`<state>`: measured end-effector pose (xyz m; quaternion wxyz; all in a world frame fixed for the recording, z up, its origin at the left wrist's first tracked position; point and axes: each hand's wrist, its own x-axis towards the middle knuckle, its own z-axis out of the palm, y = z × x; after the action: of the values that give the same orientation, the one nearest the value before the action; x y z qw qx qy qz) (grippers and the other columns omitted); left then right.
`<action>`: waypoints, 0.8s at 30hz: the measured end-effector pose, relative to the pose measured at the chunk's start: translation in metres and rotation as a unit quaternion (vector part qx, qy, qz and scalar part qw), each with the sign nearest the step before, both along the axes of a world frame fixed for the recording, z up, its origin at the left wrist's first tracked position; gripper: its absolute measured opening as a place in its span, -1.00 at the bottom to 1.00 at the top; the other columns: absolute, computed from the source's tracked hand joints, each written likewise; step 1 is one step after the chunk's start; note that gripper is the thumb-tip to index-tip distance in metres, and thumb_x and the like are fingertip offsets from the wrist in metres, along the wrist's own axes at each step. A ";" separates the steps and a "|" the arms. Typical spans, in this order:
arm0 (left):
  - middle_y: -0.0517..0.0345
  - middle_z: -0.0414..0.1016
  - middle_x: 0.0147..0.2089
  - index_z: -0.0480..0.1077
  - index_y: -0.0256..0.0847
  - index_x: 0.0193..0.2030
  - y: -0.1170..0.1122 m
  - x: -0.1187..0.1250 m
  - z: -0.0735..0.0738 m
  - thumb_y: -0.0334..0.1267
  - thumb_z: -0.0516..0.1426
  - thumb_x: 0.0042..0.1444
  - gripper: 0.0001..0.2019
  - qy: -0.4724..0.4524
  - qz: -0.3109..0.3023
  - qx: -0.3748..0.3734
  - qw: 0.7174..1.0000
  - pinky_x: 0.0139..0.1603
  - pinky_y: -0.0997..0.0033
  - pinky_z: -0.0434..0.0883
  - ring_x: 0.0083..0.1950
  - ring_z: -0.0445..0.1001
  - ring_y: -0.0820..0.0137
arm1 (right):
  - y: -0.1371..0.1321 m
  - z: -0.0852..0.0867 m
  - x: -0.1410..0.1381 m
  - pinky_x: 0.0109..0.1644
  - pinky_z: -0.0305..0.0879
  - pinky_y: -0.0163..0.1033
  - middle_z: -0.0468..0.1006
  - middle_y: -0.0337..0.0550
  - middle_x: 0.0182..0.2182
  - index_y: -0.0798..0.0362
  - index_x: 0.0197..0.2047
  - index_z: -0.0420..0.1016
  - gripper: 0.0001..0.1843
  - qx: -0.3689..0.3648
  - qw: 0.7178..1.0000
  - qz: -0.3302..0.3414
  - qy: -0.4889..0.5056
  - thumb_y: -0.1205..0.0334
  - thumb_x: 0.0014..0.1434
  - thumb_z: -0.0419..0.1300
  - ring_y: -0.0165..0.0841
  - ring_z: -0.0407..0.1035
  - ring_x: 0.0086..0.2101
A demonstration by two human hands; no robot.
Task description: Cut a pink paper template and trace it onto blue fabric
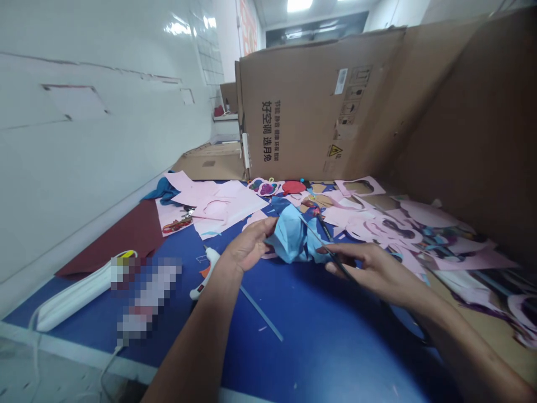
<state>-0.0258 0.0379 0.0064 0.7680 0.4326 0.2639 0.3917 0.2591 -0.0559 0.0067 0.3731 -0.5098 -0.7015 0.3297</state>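
My left hand (248, 246) pinches a crumpled piece of light blue paper (293, 238) by its left edge, just above the dark blue work surface (319, 330). My right hand (371, 268) is closed on the handles of dark scissors (325, 238), whose blades reach up and left into the blue paper. A white glue gun (205, 274) lies under my left wrist. A thin pale strip (262, 313) lies on the surface between my forearms.
Pink paper sheets and cut-outs (218, 204) cover the far side and the right. A tall cardboard wall (319, 106) stands behind them. A maroon sheet (126, 235) and a white bag (71, 299) lie left by the white wall.
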 end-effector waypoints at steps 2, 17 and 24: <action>0.00 0.70 -0.23 0.67 -0.23 -0.13 -0.004 0.009 -0.002 0.16 0.59 -0.09 -0.44 0.025 0.009 0.029 0.999 -0.13 0.30 0.48 -0.23 0.62 0.27 | 0.000 0.000 -0.001 -0.25 0.50 -0.16 0.77 -0.12 -0.33 -0.07 0.01 0.87 -0.61 -0.007 1.000 0.005 0.003 -0.07 0.20 0.53 -0.05 0.62 -0.21; 0.10 0.73 -0.19 0.66 -0.20 -0.13 -0.012 0.038 -0.007 -0.11 0.63 -0.20 -0.50 -0.032 0.147 0.028 0.988 -0.08 0.29 0.56 -0.24 0.63 0.32 | -0.001 -0.002 -0.012 -0.35 0.32 -0.20 0.63 -0.19 -0.42 -0.02 -0.05 0.84 -0.60 -0.053 0.998 -0.001 0.020 -0.15 0.25 0.47 -0.26 0.39 -0.40; 0.23 0.67 -0.22 0.60 -0.18 -0.14 -0.015 0.050 -0.009 -0.08 0.62 -0.16 -0.51 -0.079 0.226 0.039 0.970 -0.04 0.35 0.53 -0.24 0.58 0.41 | 0.000 -0.003 -0.025 -0.32 0.25 -0.23 0.51 -0.21 -0.45 0.05 -0.08 0.79 -0.51 -0.078 0.995 0.026 0.050 -0.24 0.34 0.38 -0.32 0.29 -0.40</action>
<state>0.0245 0.0226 -0.0029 0.6603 0.3588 0.2785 0.5981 0.2346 -0.0564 0.0040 0.3580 -0.5018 -0.6675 0.4176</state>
